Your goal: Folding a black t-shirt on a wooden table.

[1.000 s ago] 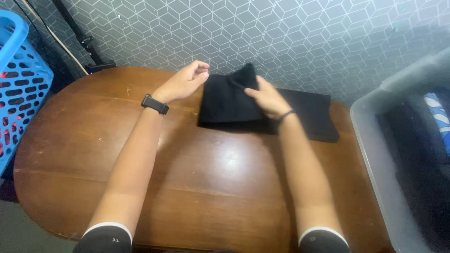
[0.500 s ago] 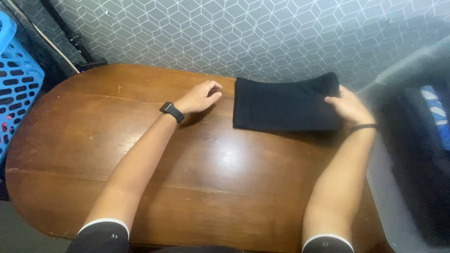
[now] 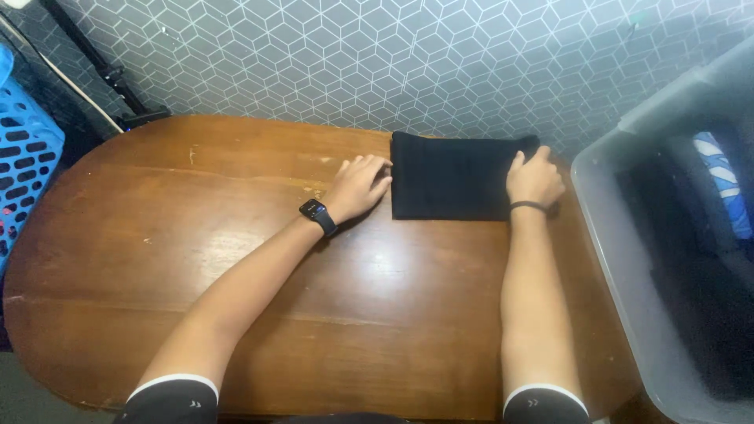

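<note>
One oval wooden table (image 3: pixel 259 259), folded black cloth (image 3: pixel 452 177), patterned grey wall (image 3: pixel 393 55) behind

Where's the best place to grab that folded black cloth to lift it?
Probably both short ends: the cloth lies flat, wider than deep. The left hand already touches its left edge; the right hand rests on its right end. Pinch under each, coming from the sides.

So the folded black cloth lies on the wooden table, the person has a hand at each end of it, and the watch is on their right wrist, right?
Not quite: in the head view the watch is on the left wrist. The right wrist wears only a thin dark band. Otherwise correct: the folded black cloth lies on the wooden table, left hand and right hand at its ends.
</note>
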